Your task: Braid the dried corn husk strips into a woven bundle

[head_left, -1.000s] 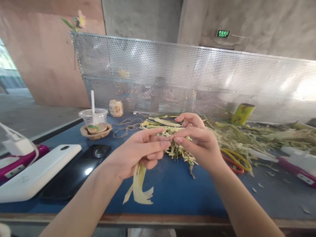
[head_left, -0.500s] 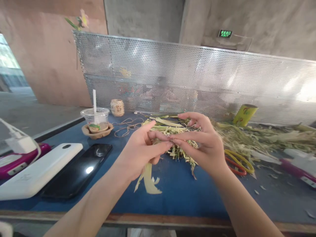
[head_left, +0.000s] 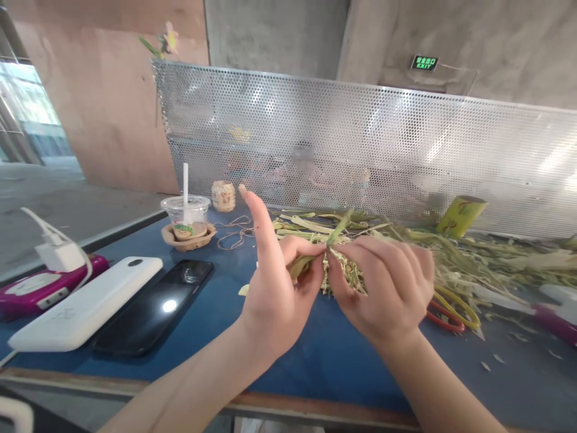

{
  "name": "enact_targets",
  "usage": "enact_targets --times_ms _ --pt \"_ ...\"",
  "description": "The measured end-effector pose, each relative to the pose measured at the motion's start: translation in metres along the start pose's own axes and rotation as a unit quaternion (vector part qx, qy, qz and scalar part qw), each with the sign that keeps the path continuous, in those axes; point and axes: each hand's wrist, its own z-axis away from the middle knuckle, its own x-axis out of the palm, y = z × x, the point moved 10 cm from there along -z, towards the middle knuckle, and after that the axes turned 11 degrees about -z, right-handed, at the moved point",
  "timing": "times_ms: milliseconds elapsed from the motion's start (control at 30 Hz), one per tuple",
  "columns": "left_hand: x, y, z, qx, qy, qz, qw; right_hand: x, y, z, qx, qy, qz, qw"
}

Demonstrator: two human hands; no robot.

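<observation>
A green plant strip (head_left: 340, 227) rises from between my fingertips at the middle of the view. My left hand (head_left: 279, 279) grips its lower part, with folded leaf showing by the palm and the thumb raised. My right hand (head_left: 383, 279) pinches the same strip from the right, its fingers curled and touching the left fingertips. Behind both hands lies a heap of pale green shredded plant strips (head_left: 306, 225), partly hidden by them.
At left are a black phone (head_left: 153, 310), a white power bank (head_left: 90, 304), a magenta power strip (head_left: 49, 291) and a plastic cup (head_left: 184, 210). Scissors (head_left: 451, 310) and a tilted green can (head_left: 462, 216) are at right. A perforated metal screen (head_left: 338, 144) stands behind.
The left thumb has lifted upright and the right fingers have curled in. A green strip now stands up between the fingertips. The pale strip that hung under my left hand no longer shows. The view has shifted slightly.
</observation>
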Motion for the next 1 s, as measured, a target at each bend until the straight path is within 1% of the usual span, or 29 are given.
enact_targets --times_ms 67,167,200,300,433,500,633,700,767,800,867,933,1000 --pt "0.002 0.001 0.001 0.014 -0.021 -0.008 1.000 0.009 0.007 0.000 0.028 -0.042 -0.022 0.999" --pt "0.009 0.002 0.002 0.031 -0.075 -0.014 0.997 0.027 0.010 0.003 0.043 -0.123 -0.068 0.989" --pt "0.009 0.002 0.002 0.033 -0.085 -0.015 0.996 0.031 0.011 0.004 0.045 -0.145 -0.084 0.985" --pt "0.008 0.001 0.001 0.030 -0.088 -0.021 0.995 0.039 0.011 0.005 0.043 -0.184 -0.127 0.974" --pt "0.007 -0.004 -0.001 -0.002 -0.091 -0.017 0.996 0.048 0.013 0.008 0.033 -0.234 -0.181 0.955" --pt "0.006 -0.005 -0.002 -0.019 -0.085 -0.003 0.996 0.049 0.018 0.010 0.050 -0.241 -0.218 0.944" --pt "0.006 -0.004 -0.004 -0.035 -0.104 0.002 0.994 0.049 0.030 0.012 0.130 -0.226 -0.303 0.917" --pt "0.004 -0.005 -0.005 -0.045 -0.107 0.004 0.993 0.053 0.033 0.014 0.161 -0.238 -0.322 0.902" --pt "0.003 -0.005 -0.006 -0.042 -0.108 0.006 0.993 0.057 0.033 0.017 0.173 -0.258 -0.319 0.895" --pt "0.004 -0.005 -0.005 -0.035 -0.111 0.006 0.993 0.058 0.033 0.017 0.166 -0.266 -0.310 0.898" --pt "0.005 -0.006 -0.004 -0.025 -0.110 -0.006 0.994 0.057 0.029 0.016 0.125 -0.269 -0.269 0.916" --pt "0.008 -0.007 -0.002 -0.023 -0.112 -0.028 0.993 0.054 0.024 0.014 0.070 -0.255 -0.208 0.942" --pt "0.013 -0.008 0.000 -0.027 -0.135 -0.041 0.990 0.050 0.019 0.013 0.031 -0.232 -0.153 0.960"
